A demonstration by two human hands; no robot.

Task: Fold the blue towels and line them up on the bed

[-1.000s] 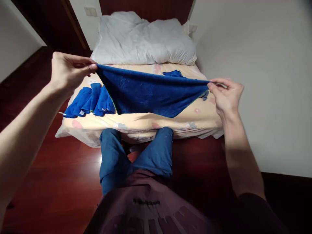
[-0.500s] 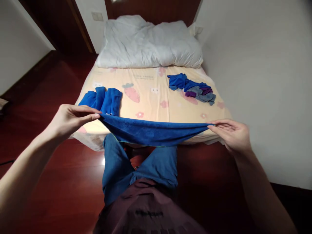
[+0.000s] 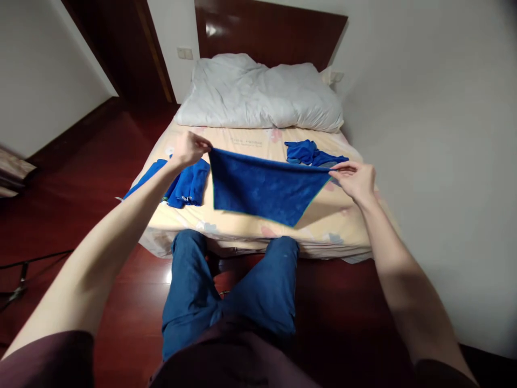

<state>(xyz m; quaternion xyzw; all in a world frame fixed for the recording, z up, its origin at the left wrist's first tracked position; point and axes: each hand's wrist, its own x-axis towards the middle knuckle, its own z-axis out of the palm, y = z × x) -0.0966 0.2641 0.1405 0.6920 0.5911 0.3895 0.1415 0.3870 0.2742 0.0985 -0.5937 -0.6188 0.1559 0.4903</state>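
Observation:
A blue towel (image 3: pixel 266 186) with a thin green edge is stretched between my two hands over the bed. My left hand (image 3: pixel 189 147) pinches its upper left corner, and my right hand (image 3: pixel 356 179) pinches the upper right one. The lower part hangs down towards the sheet; whether it touches cannot be made out. Left of it lie folded blue towels (image 3: pixel 193 182), partly behind my left forearm. Beyond my right hand is a crumpled heap of blue cloths (image 3: pixel 302 152), its near part hidden by that hand and the towel.
The bed has a pale yellow printed sheet (image 3: pixel 242 226). A bunched white quilt (image 3: pixel 262 97) lies at its far end, against a dark headboard (image 3: pixel 266 27). A white wall (image 3: pixel 436 161) runs along the right. Dark cables (image 3: pixel 24 275) show at lower left.
Both hands have moved forward over the bed and closer together, carrying the towel along. Its lower part now hangs more spread out. My view has tilted up slightly.

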